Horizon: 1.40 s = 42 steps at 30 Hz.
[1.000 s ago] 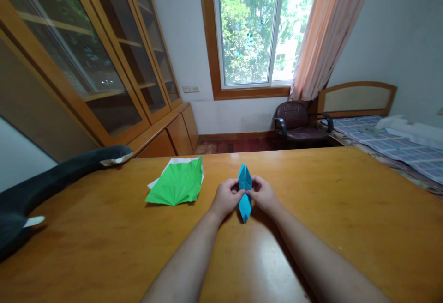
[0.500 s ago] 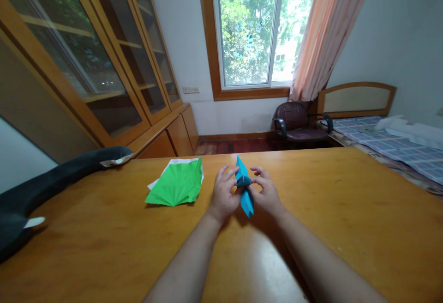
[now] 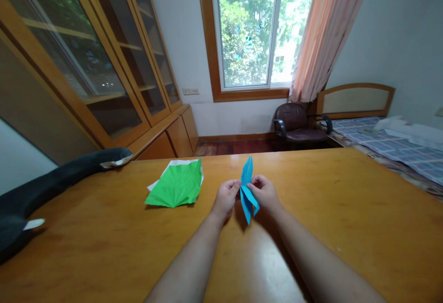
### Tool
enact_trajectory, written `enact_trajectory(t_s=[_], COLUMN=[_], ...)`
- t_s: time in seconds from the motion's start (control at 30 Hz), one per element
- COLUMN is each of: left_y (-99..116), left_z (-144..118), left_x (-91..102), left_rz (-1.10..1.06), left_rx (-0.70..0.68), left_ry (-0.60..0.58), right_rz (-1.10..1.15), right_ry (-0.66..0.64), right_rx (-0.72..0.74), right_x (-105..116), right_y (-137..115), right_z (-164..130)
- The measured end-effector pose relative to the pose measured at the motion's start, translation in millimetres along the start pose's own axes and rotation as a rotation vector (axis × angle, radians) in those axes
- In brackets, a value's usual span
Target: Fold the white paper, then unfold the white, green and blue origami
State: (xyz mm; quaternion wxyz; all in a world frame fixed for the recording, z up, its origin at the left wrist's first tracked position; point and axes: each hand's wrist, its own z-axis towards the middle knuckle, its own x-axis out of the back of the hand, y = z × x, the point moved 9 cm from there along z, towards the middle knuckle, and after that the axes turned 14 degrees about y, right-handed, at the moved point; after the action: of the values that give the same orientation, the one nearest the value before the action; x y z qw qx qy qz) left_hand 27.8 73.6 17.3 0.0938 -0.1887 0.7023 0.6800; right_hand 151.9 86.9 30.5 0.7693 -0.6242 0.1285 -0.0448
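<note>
A folded blue origami paper (image 3: 247, 173) is held between my two hands above the wooden table (image 3: 138, 257). It has one pointed part reaching away from me and two narrow flaps spread towards me. My left hand (image 3: 226, 197) pinches its left side near the middle, thumb on top. On the other side, my right hand (image 3: 266, 194) pinches the paper near the same middle fold with curled fingers. The fingertips beneath the paper are partly hidden. Left of my hands lies a creased green paper sheet (image 3: 176, 183), with white paper (image 3: 151, 185) showing at its edges.
A dark, long curved object (image 3: 65, 171) with white patches lies along the table's left side. Beyond the table are a glass-door cabinet (image 3: 138, 58), a maroon armchair (image 3: 294, 123) and a bed (image 3: 408, 146). A window (image 3: 247, 30) is straight ahead.
The blue paper has been turned, and its near end now spreads into two flaps where a raised dark fold showed before. My fingers, earlier spread, have closed in on its middle.
</note>
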Motion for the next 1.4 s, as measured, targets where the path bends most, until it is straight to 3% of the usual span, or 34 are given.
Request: enact_trajectory(t_s=[0.3, 0.5, 0.73, 0.93, 1.1, 1.4], left_y=[-3.7, -2.5, 1.8, 4.6, 12.1, 2.9], left_z=[2.5, 5.5, 9.4, 11.1, 10.0, 5.7], left_x=[5.6, 10.5, 12.8, 19.5, 22.5, 18.9], left_rz=[0.015, 0.083, 0.155, 0.284, 0.378, 0.318], left_rx=[0.019, -0.016, -0.142, -0.229, -0.246, -0.090], left_ry=[0.051, 0.078, 0.128, 0.195, 0.229, 0.175], right_rz=[-0.120, 0.037, -0.026, 0.143, 0.095, 0.119], right_ry=[-0.096, -0.129, -0.003, 0.011, 0.011, 0.025], right_rx=[0.018, -0.148, -0.132, -0.200, -0.111, -0.126], right_x=[-4.4, -5.2, 4.5, 1.6, 3.8, 3.1], right_y=[-0.5, 7.0, 12.6, 17.5, 10.4, 17.7], right_z=[-1.7, -2.1, 4.2, 1.4, 2.3, 2.0])
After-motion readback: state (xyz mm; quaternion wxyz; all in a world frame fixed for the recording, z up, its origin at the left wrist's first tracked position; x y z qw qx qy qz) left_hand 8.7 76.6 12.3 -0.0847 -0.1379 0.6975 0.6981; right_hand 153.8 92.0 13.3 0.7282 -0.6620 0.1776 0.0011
